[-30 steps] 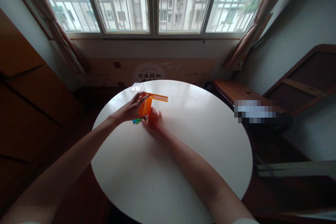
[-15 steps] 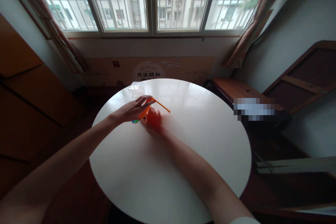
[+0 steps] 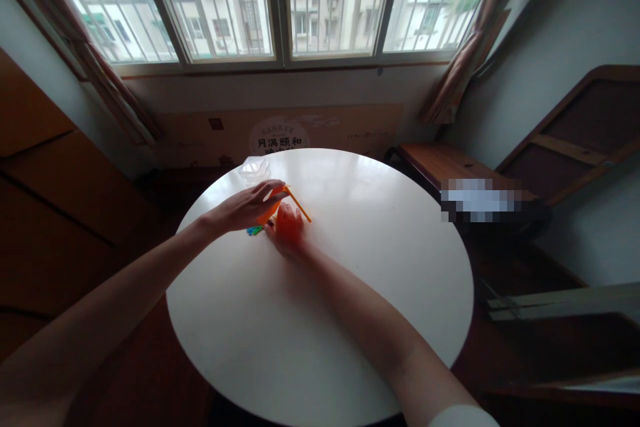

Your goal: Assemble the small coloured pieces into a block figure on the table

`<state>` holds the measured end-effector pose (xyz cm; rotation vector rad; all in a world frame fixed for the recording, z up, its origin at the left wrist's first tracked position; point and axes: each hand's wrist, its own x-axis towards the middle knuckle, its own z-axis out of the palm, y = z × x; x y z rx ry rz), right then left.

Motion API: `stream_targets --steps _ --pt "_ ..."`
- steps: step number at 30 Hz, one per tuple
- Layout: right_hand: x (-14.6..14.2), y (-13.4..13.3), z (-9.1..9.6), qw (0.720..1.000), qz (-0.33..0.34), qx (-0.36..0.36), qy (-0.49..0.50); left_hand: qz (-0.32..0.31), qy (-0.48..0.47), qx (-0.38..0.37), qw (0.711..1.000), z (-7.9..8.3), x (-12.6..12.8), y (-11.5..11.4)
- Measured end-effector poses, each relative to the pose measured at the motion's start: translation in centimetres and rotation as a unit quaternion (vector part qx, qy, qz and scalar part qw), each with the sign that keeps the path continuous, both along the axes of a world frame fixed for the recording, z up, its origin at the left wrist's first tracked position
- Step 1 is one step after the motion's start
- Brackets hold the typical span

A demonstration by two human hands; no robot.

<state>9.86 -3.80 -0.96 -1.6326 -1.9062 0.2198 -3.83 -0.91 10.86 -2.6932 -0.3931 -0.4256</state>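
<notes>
A small orange plastic box (image 3: 270, 212) with a hinged lid (image 3: 299, 205) sits on the round white table (image 3: 350, 267). My left hand (image 3: 245, 208) rests over the top of the box with its fingertips on the lid edge. My right hand (image 3: 287, 233) is cupped against the box's near side, fingers closed on it. The lid slants down towards the right. Small green and blue pieces (image 3: 255, 230) lie on the table just left of my right hand, under my left palm.
A clear plastic container (image 3: 254, 169) stands at the table's far left edge. A wooden bench (image 3: 440, 167) and a wooden frame (image 3: 580, 140) stand to the right. A cardboard box (image 3: 280, 133) leans under the window. Wooden furniture is at the left.
The orange lid, level above the box a second ago, has swung down and now slants low. Both hands have stayed on the box.
</notes>
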Motion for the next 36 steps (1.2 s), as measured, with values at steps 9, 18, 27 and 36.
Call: stream_targets --steps 9,18,27,36 --pt "1.5 1.0 0.6 0.978 0.044 0.063 0.195 0.042 -0.292 -0.130 0.947 -0.1 -1.4 1.3" --pt "3.5 2.2 3.3 0.708 0.090 -0.056 0.698 0.125 -0.440 -0.252 0.853 -3.0 -0.2 2.2" --pt "7.2 4.1 2.9 0.680 -0.030 0.004 0.733 0.161 -0.375 -0.297 0.863 -5.4 -1.4 3.2" --pt "7.7 5.5 0.8 0.726 -0.170 0.024 0.665 0.377 -0.240 -0.277 0.851 -10.4 -1.1 1.3"
